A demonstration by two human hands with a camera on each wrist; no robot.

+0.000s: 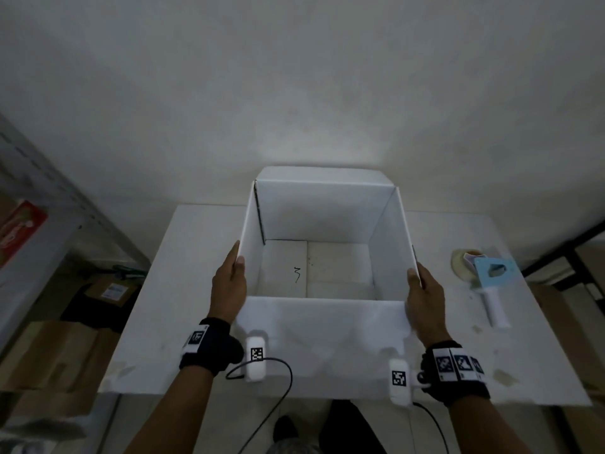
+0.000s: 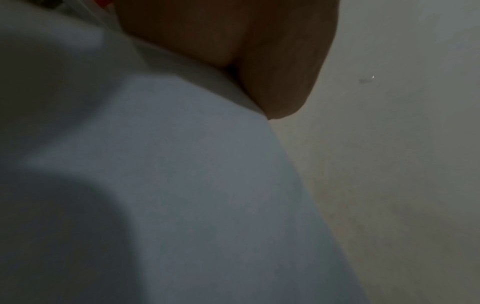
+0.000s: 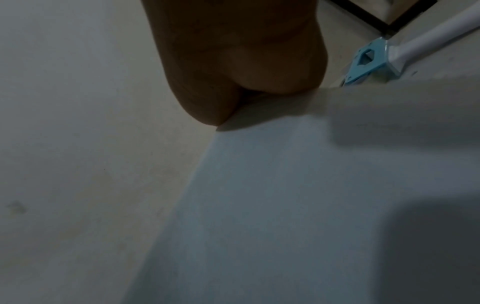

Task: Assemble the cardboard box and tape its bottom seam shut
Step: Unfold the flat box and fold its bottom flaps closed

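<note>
A white cardboard box stands upright and open-topped on the white table. Its bottom flaps lie folded flat inside, with a seam and a black scribble showing. The near top flap hangs down toward me. My left hand grips the rim of the left wall, thumb on the edge. My right hand grips the rim of the right wall the same way. Each wrist view shows only a hand's underside against white cardboard. A blue tape dispenser with a white handle lies on the table right of the box, also in the right wrist view.
A grey metal shelf stands at the left, with brown cardboard boxes on the floor below it. A dark frame is at the far right. The table's front edge runs just below my wrists. A cable hangs from the left wrist camera.
</note>
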